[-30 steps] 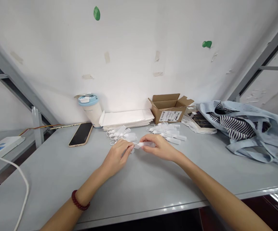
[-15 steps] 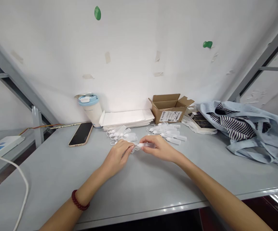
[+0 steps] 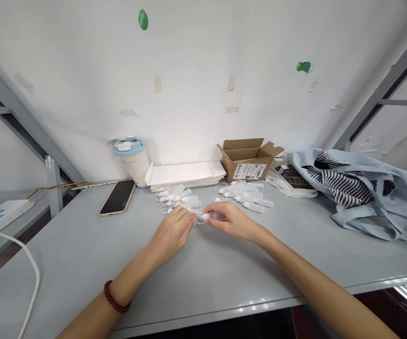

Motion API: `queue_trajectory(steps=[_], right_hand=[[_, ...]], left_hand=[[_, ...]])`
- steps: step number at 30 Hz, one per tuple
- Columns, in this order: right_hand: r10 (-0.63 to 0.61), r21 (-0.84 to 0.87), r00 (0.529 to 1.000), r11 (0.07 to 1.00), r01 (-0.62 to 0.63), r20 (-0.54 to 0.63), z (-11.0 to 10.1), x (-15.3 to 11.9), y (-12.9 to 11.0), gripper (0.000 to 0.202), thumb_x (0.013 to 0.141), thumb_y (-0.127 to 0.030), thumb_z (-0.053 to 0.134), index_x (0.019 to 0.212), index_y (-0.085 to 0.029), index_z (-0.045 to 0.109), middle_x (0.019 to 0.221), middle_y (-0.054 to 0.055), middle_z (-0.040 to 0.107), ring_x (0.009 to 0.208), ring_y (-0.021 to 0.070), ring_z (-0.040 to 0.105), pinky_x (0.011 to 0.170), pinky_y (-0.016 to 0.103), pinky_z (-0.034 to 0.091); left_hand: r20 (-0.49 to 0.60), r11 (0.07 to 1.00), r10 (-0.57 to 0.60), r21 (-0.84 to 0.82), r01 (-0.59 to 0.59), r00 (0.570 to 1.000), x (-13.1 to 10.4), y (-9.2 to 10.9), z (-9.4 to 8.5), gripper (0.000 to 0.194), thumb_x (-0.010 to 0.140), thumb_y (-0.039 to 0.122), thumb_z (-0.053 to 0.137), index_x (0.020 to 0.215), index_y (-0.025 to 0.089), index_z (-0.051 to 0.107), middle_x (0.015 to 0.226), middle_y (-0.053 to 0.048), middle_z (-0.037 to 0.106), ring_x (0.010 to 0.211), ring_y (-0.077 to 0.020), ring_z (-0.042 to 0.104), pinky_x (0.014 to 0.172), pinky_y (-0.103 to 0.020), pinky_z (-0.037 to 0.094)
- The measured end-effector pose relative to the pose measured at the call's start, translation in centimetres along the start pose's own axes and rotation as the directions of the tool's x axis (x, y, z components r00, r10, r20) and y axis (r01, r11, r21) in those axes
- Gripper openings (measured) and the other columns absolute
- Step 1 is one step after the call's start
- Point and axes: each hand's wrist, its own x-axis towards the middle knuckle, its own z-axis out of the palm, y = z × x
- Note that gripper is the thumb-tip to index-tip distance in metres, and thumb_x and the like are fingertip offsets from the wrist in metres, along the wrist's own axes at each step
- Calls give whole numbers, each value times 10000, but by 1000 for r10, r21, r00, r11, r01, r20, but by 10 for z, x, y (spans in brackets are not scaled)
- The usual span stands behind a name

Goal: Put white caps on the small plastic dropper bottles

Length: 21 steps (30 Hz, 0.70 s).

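Observation:
My right hand (image 3: 232, 220) pinches a small translucent bottle (image 3: 217, 216) that lies sideways, its white tip pointing left. My left hand (image 3: 173, 229), with a dark red bracelet on the wrist, has thumb and fingers pressed together just left of that tip. What sits between its fingertips is too small to make out. A thin white loop hangs under the tip between both hands. Just behind my left hand lies a group of similar small bottles (image 3: 190, 202) with looped caps. Another group (image 3: 247, 194) is behind my right hand, in front of the cardboard box.
On the grey table (image 3: 196, 282) stand a phone (image 3: 118, 197), a blue-lidded cup (image 3: 135, 165), stacked white envelopes (image 3: 187, 174) and an open cardboard box (image 3: 247, 162). At right are a plastic-wrapped dark item (image 3: 297, 179) and a light blue bag (image 3: 390, 188). A power strip (image 3: 5, 217) is at left.
Both hands have shifted very slightly, with the bottle a little lower between them. The two bottle groups have stayed in place.

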Motion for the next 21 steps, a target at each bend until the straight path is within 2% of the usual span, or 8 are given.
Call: queue_trajectory(steps=[13,17,21], right_hand=[[-31,60,998,998,29,45,5,-1,-2,165,826,-197,498,882,-145,645,774,19,621,664,122,499,620,232,371],[-24,96,998,995,17,65,6,-1,-2,161,824,-196,499,869,-149,646,793,20,636,691,131,527,630,235,385],[-40,72,999,997,38,18,4,0,0,161,811,-187,519,912,-166,643,855,32,654,735,144,551,635,239,394]], left_hand=[[7,996,75,42,-75,997,-5,0,6,223,907,104,360,899,165,575,814,-67,588,791,-192,506,685,-325,435],[-6,997,73,28,-73,997,-5,2,5,216,907,113,360,872,166,566,795,-65,583,769,-189,500,668,-321,432],[-4,999,33,38,-33,999,-1,5,2,197,909,126,369,884,172,558,804,-60,583,790,-198,497,704,-337,430]])
